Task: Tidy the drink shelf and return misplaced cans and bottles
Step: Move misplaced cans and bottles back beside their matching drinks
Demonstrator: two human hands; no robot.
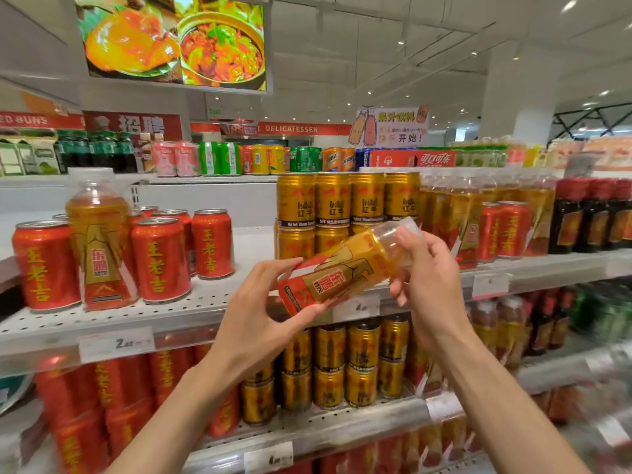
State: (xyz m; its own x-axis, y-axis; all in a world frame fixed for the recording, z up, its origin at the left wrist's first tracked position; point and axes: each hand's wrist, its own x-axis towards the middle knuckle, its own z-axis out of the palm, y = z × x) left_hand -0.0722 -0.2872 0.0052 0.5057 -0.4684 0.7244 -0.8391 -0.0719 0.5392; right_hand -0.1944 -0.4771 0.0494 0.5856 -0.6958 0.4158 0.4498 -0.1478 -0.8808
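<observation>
Both hands hold a gold-and-red energy drink bottle (345, 268), tilted with its clear cap up to the right. My left hand (263, 313) cups its base and my right hand (427, 282) wraps the cap end. A second bottle of the same kind (97, 244) stands upright among red herbal tea cans (160, 260) on the left of the top shelf (191, 309). Two red cans (502, 230) stand among the matching bottles (461, 206) at the right. Stacked gold cans (331, 200) are just behind the held bottle.
Dark bottles (595, 213) fill the far right of the shelf. Lower shelves carry more red cans (113, 398) and gold cans (345, 364). Price tags (116, 343) line the shelf edges. Bare shelf lies between the red cans and the gold stack.
</observation>
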